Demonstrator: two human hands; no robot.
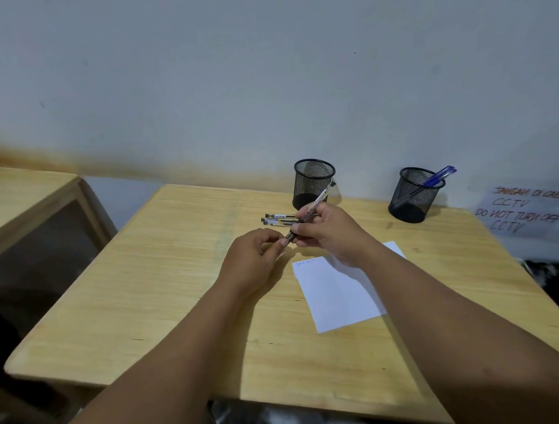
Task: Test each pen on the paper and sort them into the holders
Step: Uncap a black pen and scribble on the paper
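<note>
Holding a clear pen (316, 203) in our right hand (328, 230), fingers wrapped round the barrel, while left hand (254, 257) fingertips pinch its lower end, prob the cap. Two more pens (278, 220) lie on the desk (146, 281) w/ paper (336, 299) nearby. Left holder (313, 183) looks empty, right holder (415, 194) has blue pens (438, 176).

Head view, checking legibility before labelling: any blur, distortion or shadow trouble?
Head view: wide-angle bending curves the table edges; the sign at right is smeared; soft shadow falls on the paper under the right hand; its writing is too small to read.
</note>
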